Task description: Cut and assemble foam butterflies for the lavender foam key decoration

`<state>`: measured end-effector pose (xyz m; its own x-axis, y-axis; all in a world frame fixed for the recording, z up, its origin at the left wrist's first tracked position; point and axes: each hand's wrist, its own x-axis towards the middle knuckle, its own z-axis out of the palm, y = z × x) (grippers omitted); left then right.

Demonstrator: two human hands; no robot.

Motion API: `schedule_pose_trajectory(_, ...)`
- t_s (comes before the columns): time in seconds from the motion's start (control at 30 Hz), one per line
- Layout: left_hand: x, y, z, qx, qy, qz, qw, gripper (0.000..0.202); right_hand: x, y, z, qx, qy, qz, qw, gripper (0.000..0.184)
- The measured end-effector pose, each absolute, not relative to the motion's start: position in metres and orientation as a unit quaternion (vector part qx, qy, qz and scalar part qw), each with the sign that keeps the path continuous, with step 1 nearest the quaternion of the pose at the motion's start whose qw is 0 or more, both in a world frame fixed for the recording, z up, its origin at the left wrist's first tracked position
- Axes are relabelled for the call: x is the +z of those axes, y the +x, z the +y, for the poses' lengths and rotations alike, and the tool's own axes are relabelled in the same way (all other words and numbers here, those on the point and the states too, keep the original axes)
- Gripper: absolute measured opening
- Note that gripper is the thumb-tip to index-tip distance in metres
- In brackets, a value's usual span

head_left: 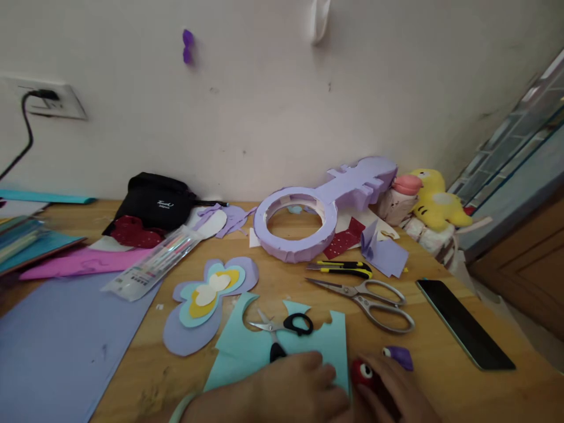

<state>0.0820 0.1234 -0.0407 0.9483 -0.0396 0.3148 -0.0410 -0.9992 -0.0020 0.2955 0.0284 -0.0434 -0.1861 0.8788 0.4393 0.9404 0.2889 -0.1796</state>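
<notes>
My right hand (399, 390), at the lower edge, has its fingers around a small red object (359, 372) with a white eye-like ring. A similar small purple object (399, 357) lies just beyond those fingers. My left hand (293, 390) rests on a cut sheet of teal paper (238, 358), its fingers curled; whatever may be in them is hidden. Small black-handled scissors (277, 329) lie spread on the paper, close to my left knuckles. To the left is a layered paper butterfly wing shape (211, 294) in lilac, blue, yellow and white.
Large scissors (365, 299), a yellow-black utility knife (341, 269) and a phone (465, 323) lie to the right. Against the wall lean a lilac ring-shaped craft piece (295, 249) and a black pouch (152, 202). Lilac sheets (66, 346) and a pen packet (154, 261) cover the left.
</notes>
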Motion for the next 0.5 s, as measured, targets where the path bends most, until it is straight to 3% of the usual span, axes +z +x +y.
schedule_pose_trajectory(0.07,-0.032,0.087,0.126,0.168,0.983,0.079,-0.002,0.042,-0.049,0.295,0.029,-0.085,-0.587,-0.766,0.248,0.035)
schedule_pose_trajectory(0.13,-0.029,0.089,0.127,0.155,0.977,0.147,0.014,0.049,-0.053,0.295,0.031,-0.087,-0.588,-0.762,0.257,0.034)
schedule_pose_trajectory(0.27,-0.031,0.089,0.128,0.159,0.966,0.189,0.079,0.016,-0.057,0.291,0.035,-0.076,-0.605,-0.741,0.281,0.029)
schedule_pose_trajectory(0.5,-0.017,0.092,0.142,0.167,0.797,0.429,0.391,0.016,-0.042,0.273,0.065,-0.029,-0.599,-0.733,0.321,0.023)
